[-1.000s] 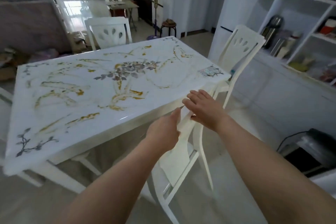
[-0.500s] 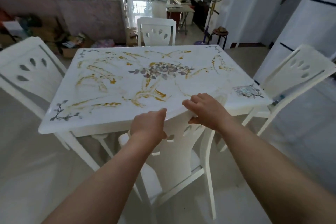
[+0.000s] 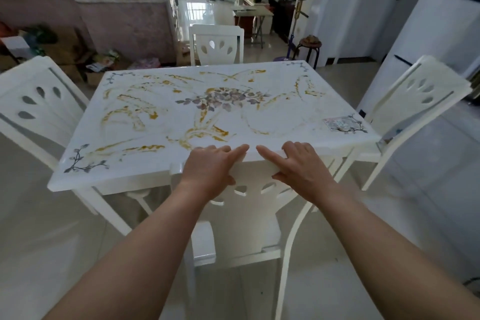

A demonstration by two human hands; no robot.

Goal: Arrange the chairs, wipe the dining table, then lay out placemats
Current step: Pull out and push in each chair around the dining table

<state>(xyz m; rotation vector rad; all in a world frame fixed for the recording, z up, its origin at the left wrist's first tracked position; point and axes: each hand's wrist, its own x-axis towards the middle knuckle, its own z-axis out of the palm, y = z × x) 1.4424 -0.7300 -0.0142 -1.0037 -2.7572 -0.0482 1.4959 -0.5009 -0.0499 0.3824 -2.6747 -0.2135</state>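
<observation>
Both hands gripped the top rail of the near chair (image 3: 249,205), the left hand (image 3: 207,174) and right hand (image 3: 301,171) side by side, forefingers stretched toward each other and nearly touching over the tabletop (image 3: 161,122) edge. The chair back stood against that edge, seat tucked beneath. To finish well, I judged the push should be even from both sides, keeping the back square and centred, and fingers clear of the pinch between rail and edge.
</observation>
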